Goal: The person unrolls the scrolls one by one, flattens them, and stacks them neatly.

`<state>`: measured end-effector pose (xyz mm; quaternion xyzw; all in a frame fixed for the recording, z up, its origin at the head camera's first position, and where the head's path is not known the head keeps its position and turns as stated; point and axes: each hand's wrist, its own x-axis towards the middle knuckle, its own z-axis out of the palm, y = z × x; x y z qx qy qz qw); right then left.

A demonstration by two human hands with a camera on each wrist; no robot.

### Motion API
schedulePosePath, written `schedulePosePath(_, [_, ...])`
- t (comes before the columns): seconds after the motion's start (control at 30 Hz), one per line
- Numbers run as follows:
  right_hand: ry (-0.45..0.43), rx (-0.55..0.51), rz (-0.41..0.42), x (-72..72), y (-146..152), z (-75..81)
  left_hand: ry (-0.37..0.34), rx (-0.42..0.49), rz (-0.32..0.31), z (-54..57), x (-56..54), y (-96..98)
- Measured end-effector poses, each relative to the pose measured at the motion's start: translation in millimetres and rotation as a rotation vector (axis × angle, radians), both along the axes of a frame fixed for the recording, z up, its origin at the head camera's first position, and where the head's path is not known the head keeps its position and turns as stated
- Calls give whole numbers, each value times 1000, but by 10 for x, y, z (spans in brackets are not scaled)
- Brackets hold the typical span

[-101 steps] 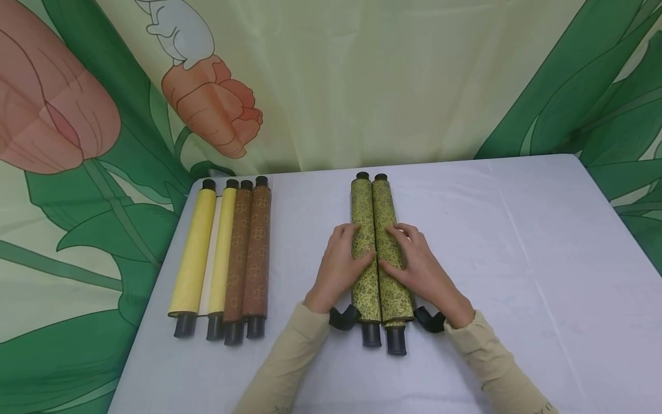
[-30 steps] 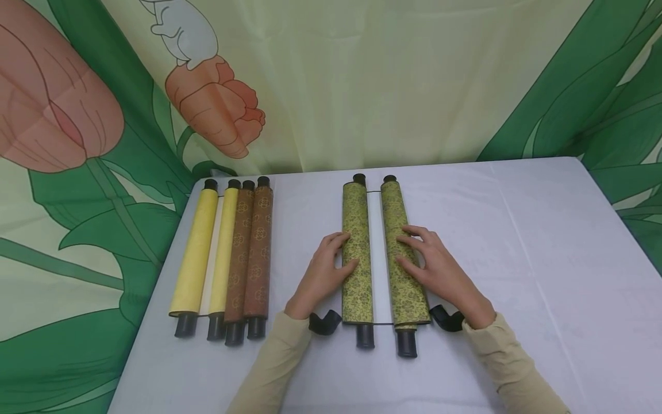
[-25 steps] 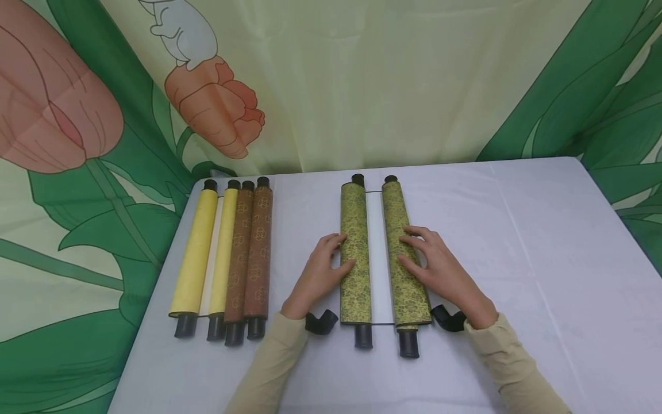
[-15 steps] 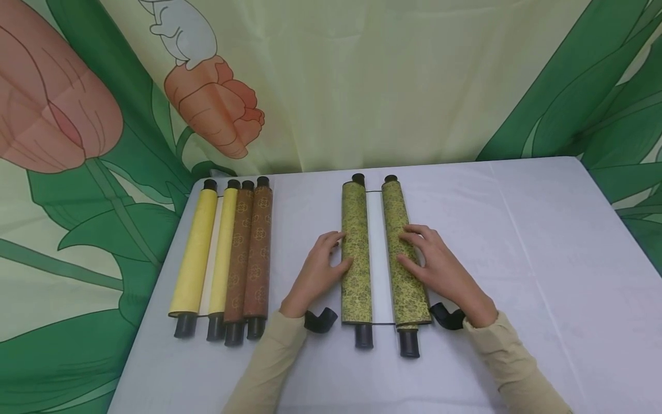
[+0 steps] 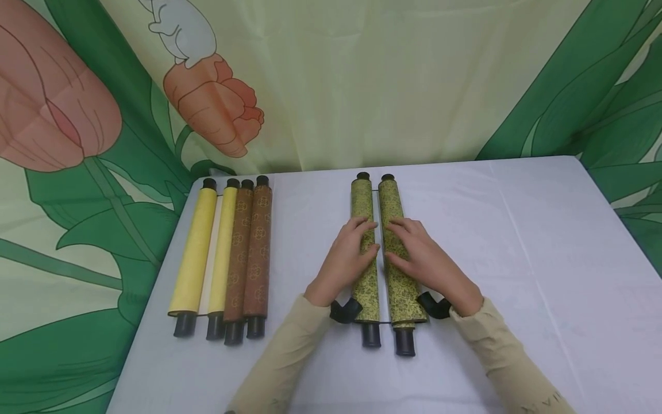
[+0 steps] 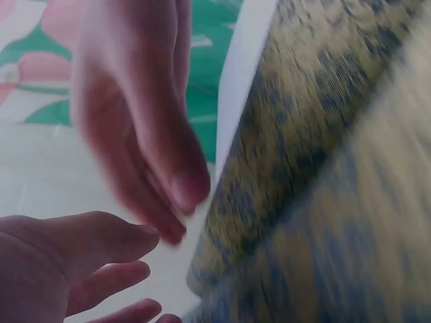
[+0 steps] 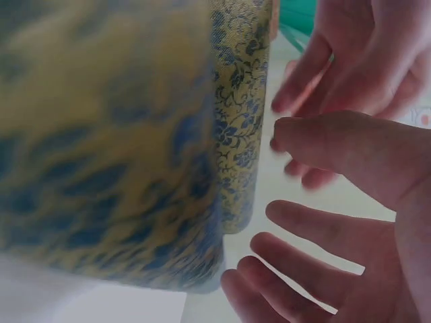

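A hanging scroll with yellow-green floral backing lies on the table, its left roll (image 5: pixel 363 198) and right roll (image 5: pixel 405 302) almost parallel. Between them shows a narrow strip of white paper (image 5: pixel 383 290). Black knobs cap both rods. My left hand (image 5: pixel 343 261) lies over the left roll in the head view, its thumb and fingertips reaching the inner edge. The right hand (image 5: pixel 429 264) is over the right roll, fingers slightly bent and spread. In both wrist views the fingers are loose and apart, beside the patterned scroll backing (image 6: pixel 316 81), gripping nothing.
At the left of the white-covered table (image 5: pixel 517 259) lie a partly opened yellow scroll (image 5: pixel 193 253) and a brown patterned scroll (image 5: pixel 258 247), side by side. A printed curtain (image 5: pixel 393 86) hangs behind the table. Black straps (image 5: pixel 345 310) sit at both wrists.
The rolls were nearly together, then spread apart with more white paper showing. Since half a second ago the gap has narrowed again, and both hands have moved inward over the rolls.
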<state>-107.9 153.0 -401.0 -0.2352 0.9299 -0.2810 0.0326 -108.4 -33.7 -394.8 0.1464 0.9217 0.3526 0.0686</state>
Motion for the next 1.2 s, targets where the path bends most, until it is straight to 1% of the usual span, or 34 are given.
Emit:
schedulePosePath(0.1, [13,3,23,-19,-41,-2,-8,-41,-21,20,4,74])
schedulePosePath(0.27, [26,20,35,-31,-80,-23,-15,-95,-18,-8,17,105])
schedulePosePath(0.5, [41,49,13,-5,-63,-35,60,-177,8,-75,41,52])
schedulePosePath(0.7, [41,60,-25,8,-20,-78,108,-185,24,-111,51,-13])
schedulePosePath(0.87, [16,69,-40,16,8,-82,122,-178,34,-132,64,-48])
schedulePosePath(1.07, [-8,81,-50,13,45,-91,96,-179,67,-156,84,-90])
schedulePosePath(1.2, [-11,78,-50,10,67,-99,83,-158,84,-172,91,-120])
